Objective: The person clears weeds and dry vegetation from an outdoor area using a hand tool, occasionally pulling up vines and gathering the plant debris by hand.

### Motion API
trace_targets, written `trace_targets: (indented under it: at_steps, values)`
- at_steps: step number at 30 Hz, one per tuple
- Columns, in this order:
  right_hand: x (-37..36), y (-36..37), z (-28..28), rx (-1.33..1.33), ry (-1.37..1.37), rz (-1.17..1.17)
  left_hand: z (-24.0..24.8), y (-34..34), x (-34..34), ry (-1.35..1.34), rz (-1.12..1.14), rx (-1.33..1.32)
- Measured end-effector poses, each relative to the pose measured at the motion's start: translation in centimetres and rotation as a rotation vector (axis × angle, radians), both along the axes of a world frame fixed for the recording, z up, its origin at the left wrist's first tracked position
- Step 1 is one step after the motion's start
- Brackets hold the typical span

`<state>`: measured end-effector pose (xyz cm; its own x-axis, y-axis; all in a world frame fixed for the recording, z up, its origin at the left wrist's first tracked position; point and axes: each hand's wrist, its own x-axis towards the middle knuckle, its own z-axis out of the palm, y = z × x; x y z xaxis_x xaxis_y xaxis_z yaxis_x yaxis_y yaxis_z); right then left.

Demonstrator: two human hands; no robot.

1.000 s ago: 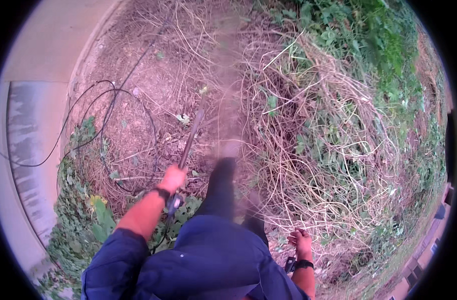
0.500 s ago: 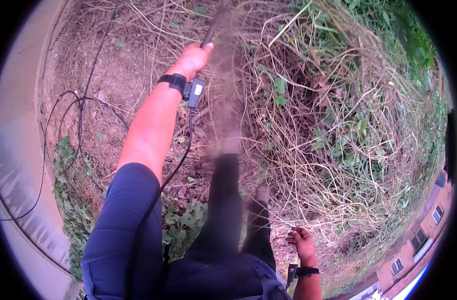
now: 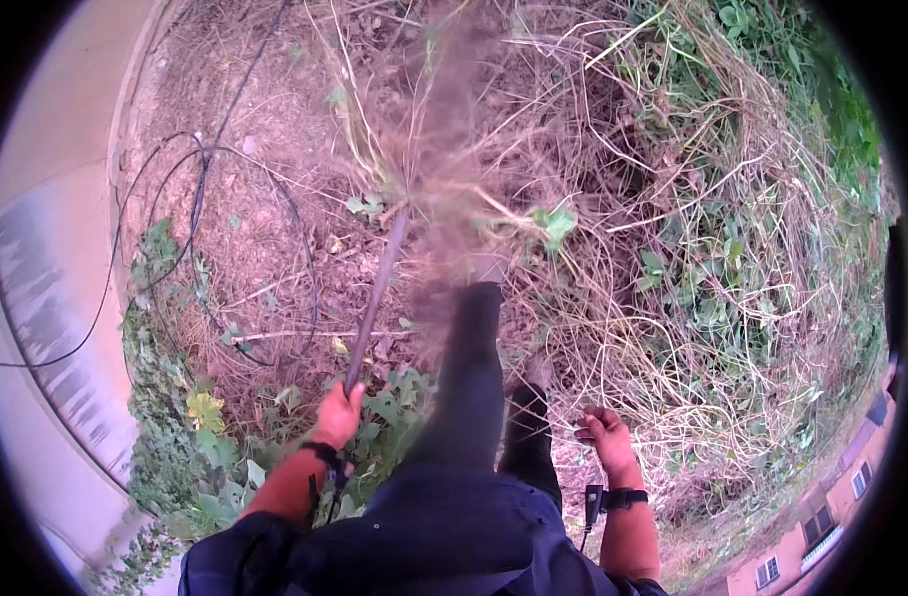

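Note:
My left hand [image 3: 337, 415] is wrapped round the lower end of a long brown wooden-looking handle [image 3: 379, 295]. That handle slants up and away to a clump of dry vines and green leaves [image 3: 379, 174]. Whatever is fixed at its far end is hidden there, partly behind a blurred vertical smear. My right hand [image 3: 607, 437] hangs at the lower right beside pale dry vines [image 3: 663, 397], its fingers loosely bent and apart. I see nothing held in it. My shoes stand among the stems, blurred or partly covered.
A heap of tangled vines [image 3: 712, 268] fills the right side. Thin black cable [image 3: 198, 189] loops over the soil at left, next to a concrete strip [image 3: 52, 298]. Leafy plants [image 3: 226, 467] grow near my left arm. A building [image 3: 822, 526] shows at lower right.
My left hand has drawn back toward my body with the handle, from far out to near my legs. Vines and leaves now lie at the handle's far end. My right hand has barely moved.

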<state>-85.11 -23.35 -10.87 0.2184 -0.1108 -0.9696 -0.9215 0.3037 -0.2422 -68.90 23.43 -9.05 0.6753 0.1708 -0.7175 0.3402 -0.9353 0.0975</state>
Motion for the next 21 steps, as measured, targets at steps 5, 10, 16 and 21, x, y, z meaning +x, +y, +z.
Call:
trace_targets:
  at_steps: [5, 10, 16, 21]
  values:
    - [1.3, -1.3, 0.1, 0.001, -0.087, 0.063, 1.1, 0.2, -4.3, -0.082, -0.101, -0.047]
    - [9.0, -1.1, -2.7, -0.225, -0.302, 0.461, 0.8, -3.2, 1.7, -0.089, -0.015, 0.05]
    - [22.2, 1.3, -6.2, -0.305, -0.49, 0.562, -6.0, -4.2, 8.7, -0.122, -0.071, -0.068]
    - [27.8, 3.4, -8.1, -0.276, -0.545, 0.684, -13.3, -9.0, 20.0, -0.325, -0.144, -0.183]
